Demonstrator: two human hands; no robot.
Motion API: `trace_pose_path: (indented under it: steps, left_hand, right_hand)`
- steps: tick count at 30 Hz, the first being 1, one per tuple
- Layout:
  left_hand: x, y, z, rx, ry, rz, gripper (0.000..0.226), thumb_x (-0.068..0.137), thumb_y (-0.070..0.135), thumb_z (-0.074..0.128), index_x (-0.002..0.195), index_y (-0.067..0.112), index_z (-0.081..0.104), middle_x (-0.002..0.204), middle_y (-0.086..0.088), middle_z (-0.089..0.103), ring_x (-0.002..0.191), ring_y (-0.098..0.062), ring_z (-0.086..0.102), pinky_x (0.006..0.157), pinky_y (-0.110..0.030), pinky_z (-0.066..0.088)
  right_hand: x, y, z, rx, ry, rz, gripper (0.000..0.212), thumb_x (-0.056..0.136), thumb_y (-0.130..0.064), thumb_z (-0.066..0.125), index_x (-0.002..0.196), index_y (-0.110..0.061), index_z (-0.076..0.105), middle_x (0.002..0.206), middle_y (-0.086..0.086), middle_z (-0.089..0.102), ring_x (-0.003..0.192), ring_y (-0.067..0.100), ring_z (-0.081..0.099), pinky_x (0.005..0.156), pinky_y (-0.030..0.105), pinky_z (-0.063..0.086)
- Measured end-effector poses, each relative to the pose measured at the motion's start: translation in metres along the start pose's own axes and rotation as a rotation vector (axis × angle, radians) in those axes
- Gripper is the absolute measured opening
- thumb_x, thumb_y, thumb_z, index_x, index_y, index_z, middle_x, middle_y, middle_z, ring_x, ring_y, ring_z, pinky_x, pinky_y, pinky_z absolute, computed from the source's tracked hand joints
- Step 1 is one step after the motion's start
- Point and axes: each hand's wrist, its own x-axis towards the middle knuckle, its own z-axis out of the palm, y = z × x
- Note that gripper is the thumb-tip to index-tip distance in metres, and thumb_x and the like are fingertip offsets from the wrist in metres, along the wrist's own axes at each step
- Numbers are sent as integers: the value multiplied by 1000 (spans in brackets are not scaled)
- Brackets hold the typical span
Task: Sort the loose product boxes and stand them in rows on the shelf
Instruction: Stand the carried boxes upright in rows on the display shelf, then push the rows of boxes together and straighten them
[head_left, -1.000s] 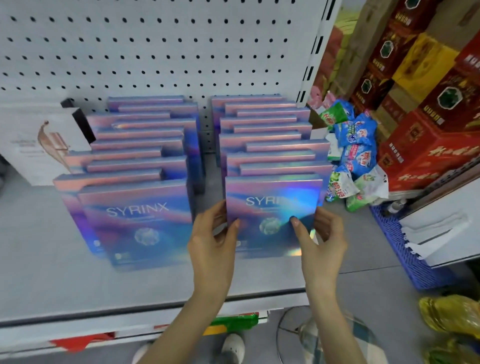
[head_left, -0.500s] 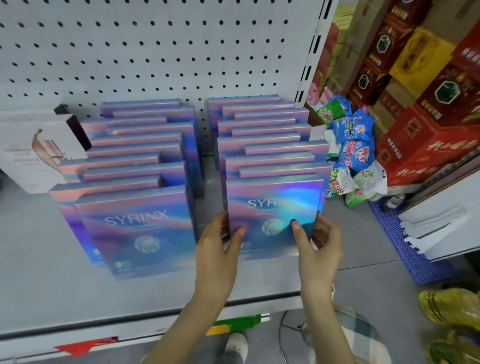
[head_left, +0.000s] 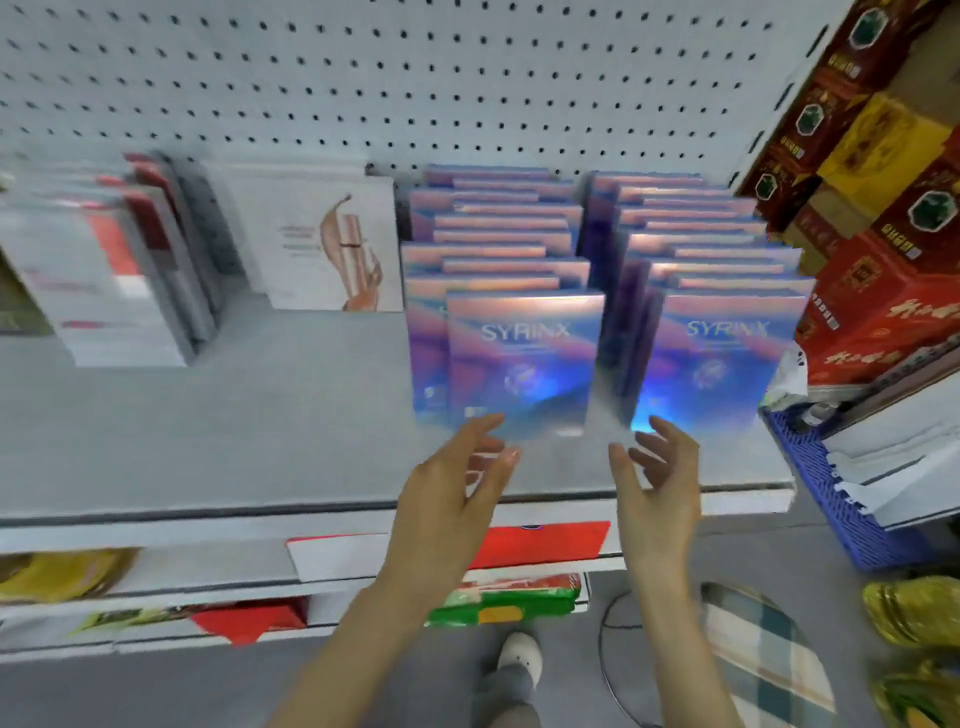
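Left hand (head_left: 447, 499), right hand (head_left: 657, 483): both bare, nothing worn on fingers or wrists as far as can be resolved. Forearms (head_left: 358, 644) uncovered to frame edge. Grey trouser leg (head_left: 506, 701) seen below. White round-toed shoe (head_left: 519, 657) worn. Fine detail lost to motion blur.

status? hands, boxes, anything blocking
Hands: left hand open, right hand open, both empty. SYRINX boxes standing in two rows on shelf, none held. Nothing between hands and rows; white box stands left, apart.
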Motion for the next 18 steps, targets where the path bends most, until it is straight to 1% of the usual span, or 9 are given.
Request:
trace_pose_path:
  steps: [1,3,5,7,10,12,15,17,18]
  left_hand:
    - [-13,-12,-27,5,28,-7,27,89,50,49,115,46,54,98,22,65,89,4,63,78,-14,50]
    - [-41,-38,-84,5,95,-48,20,90,41,52,109,47,54,93,25,65,86,7,62,71,-7,46]
    - [-71,-66,-144,21,171,-104,21,91,35,55,110,43,58,95,25,66,87,9,62,70,-2,43]
    - [-103,-92,-202,36,256,-156,21,91,33,55,110,39,61,98,23,67,89,11,62,70,-1,43]
    - [-147,-121,-282,53,384,-221,20,92,29,56,110,30,66,99,16,69,88,9,63,68,-4,44]
    - [-171,-132,-327,61,466,-262,20,92,28,57,109,27,67,98,11,71,85,6,63,67,-6,46]
    - [-191,-142,-378,98,561,-273,19,93,24,57,108,23,68,96,7,71,82,10,62,64,-3,41]
    - [-195,-146,-402,96,606,-277,19,93,22,56,109,20,68,96,8,70,82,10,61,61,-2,40]
    - [-195,-149,-411,88,622,-281,19,94,22,56,109,21,67,96,9,69,82,10,61,60,-2,41]
  right_hand:
    - [-23,-7,17,18,-58,-9,39,89,-10,66,122,-24,50,106,-1,63,97,16,62,75,8,45]
    - [-73,-20,53,57,-166,-26,39,89,-10,65,122,-24,50,99,-2,67,88,7,64,77,10,46]
    - [-124,-34,94,91,-295,-24,39,89,-10,65,123,-24,51,95,-5,68,84,0,64,78,9,45]
    - [-170,-48,134,93,-451,-23,39,90,-12,64,123,-27,50,96,-8,68,85,-3,63,74,7,44]
    - [-227,-75,189,99,-638,-26,37,92,-18,62,122,-35,48,102,-14,65,89,-2,63,75,9,45]
    - [-257,-97,218,107,-718,-42,35,93,-21,60,122,-36,47,103,-17,63,87,-6,62,74,8,45]
    - [-286,-125,255,101,-807,-82,35,94,-24,59,123,-36,46,108,-13,61,91,-6,61,76,6,45]
    - [-297,-138,278,79,-844,-116,35,94,-26,59,124,-37,46,112,-10,60,94,-2,61,77,10,47]
    - [-301,-143,289,70,-856,-134,35,93,-26,59,124,-38,45,112,-10,59,94,0,62,78,14,48]
